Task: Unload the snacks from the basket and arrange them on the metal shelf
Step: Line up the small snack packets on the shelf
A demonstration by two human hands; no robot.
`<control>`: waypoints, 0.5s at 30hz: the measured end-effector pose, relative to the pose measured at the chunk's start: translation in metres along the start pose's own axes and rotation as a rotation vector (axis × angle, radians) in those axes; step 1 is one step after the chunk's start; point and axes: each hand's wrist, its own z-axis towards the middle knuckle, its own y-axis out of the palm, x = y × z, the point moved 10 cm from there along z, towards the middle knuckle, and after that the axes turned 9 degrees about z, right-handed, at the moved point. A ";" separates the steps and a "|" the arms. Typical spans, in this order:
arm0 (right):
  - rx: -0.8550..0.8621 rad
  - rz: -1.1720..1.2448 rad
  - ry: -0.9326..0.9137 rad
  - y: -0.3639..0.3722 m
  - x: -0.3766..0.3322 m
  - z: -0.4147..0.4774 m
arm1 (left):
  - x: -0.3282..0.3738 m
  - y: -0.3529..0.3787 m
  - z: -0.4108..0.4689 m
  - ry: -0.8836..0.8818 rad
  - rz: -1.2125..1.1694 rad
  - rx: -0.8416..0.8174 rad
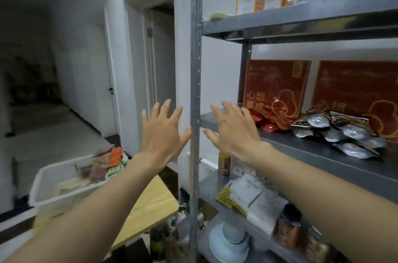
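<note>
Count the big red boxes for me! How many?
2. Both stand at the back of the middle shelf: the left box behind the red packets, the right box behind the silver packets. More may hide past the right edge.

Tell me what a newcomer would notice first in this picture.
The left hand and right hand are raised, open with fingers spread, on either side of the metal post. On the shelf to the right, two red boxes stand at the back with silver packets piled in front. At lower left, a white basket holds snacks.
</note>
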 end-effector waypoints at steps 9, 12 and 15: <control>-0.092 0.162 -0.110 0.107 -0.213 0.043 | -0.255 0.000 -0.065 -0.205 0.118 -0.016; -0.141 0.200 -0.141 0.146 -0.262 0.056 | -0.313 0.016 -0.090 -0.234 0.140 -0.052; -0.197 0.218 -0.168 0.184 -0.300 0.071 | -0.366 0.038 -0.104 -0.305 0.146 -0.087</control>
